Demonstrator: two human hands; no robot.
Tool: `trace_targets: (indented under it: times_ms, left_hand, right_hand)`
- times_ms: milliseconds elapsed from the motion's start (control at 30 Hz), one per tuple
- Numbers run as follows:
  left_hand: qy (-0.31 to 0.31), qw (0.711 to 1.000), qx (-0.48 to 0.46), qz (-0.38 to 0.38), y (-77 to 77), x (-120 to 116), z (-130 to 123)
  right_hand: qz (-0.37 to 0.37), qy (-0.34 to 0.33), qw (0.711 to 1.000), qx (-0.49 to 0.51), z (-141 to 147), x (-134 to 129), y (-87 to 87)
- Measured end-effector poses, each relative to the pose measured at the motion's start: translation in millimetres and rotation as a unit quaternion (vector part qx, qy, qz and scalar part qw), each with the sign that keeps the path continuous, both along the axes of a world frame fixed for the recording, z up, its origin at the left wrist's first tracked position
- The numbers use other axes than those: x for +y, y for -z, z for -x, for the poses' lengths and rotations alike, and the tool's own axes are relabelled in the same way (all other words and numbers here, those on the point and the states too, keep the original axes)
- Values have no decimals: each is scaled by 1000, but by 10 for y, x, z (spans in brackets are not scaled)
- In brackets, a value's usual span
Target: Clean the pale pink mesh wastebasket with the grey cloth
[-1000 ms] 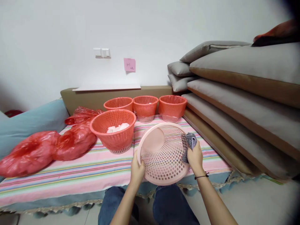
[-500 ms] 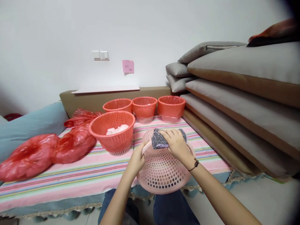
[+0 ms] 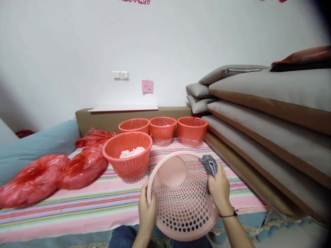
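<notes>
The left hand (image 3: 147, 210) grips the round rim of the perforated pink plastic basket (image 3: 181, 203), tilted open at the near side; the right hand (image 3: 219, 187) clamps a fuzzy grey cloth (image 3: 209, 166) (lilac inside its fold) against the rim's right side.

Here's the sofa (image 3: 181, 112), its seat under a striped cloth (image 3: 103, 203), pink with bands of green, yellow and blue! Over on the left, red bags (image 3: 84, 168) sprawl across the stripes, shiny and bulging. Front basket (image 3: 129, 155), red and upright, just beside them! And behind it, a row against the backrest: left basket (image 3: 134, 125), middle basket (image 3: 162, 129), right basket (image 3: 192, 131), all standing upright! Out right, big grey-and-brown cushions (image 3: 258, 120), piled high! Up on the backrest, a flat white board (image 3: 124, 108).
</notes>
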State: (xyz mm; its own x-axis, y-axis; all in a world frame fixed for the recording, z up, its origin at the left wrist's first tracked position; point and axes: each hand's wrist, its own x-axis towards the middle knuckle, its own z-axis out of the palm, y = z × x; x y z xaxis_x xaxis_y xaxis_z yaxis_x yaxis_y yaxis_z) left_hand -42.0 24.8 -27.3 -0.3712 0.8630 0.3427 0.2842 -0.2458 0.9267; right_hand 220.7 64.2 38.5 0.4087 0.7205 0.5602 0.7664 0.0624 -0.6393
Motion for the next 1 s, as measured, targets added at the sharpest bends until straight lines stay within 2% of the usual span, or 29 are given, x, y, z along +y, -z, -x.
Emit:
trace_targets:
  times_ms: [100, 200, 300, 400, 467, 533, 633, 733, 833, 933, 1000]
  left_hand:
    - [11, 999, -26, -15, 163, -29, -29]
    - [50, 999, 2, -18, 132, 32, 35]
    - [99, 992, 73, -27, -106, 143, 104]
    - [168, 972, 160, -49, -428, 247, 67]
    - [197, 959, 196, -62, -608, 294, -6]
    - [212, 951, 217, -64, -727, 320, -81]
    - [221, 947, 224, -63, -792, 321, -146]
    - [185, 961, 197, -57, -747, 292, -136]
    - [111, 983, 143, -32, -603, 227, -80]
    - [33, 997, 68, -23, -343, 105, -57]
    - [-9, 1000, 13, -22, -114, 4, -85]
  right_hand:
    - [37, 16, 997, 71, -81, -63, 195]
    - [43, -16, 993, 106, -172, -79, 215]
    - [20, -114, 992, 60, -193, -44, -23]
    - [-7, -168, 980, -110, -42, -18, -406]
    - [-13, -182, 956, -229, 126, -16, -620]
    - [-19, -189, 933, -307, 278, -14, -738]
    - [-36, -191, 921, -339, 370, 15, -748]
    - [-47, -180, 931, -313, 295, 67, -671]
    - [-51, -135, 963, -230, 155, 125, -557]
    - [-36, -70, 992, -94, 37, 173, -328]
    - [-10, -39, 999, 12, -17, 186, -79]
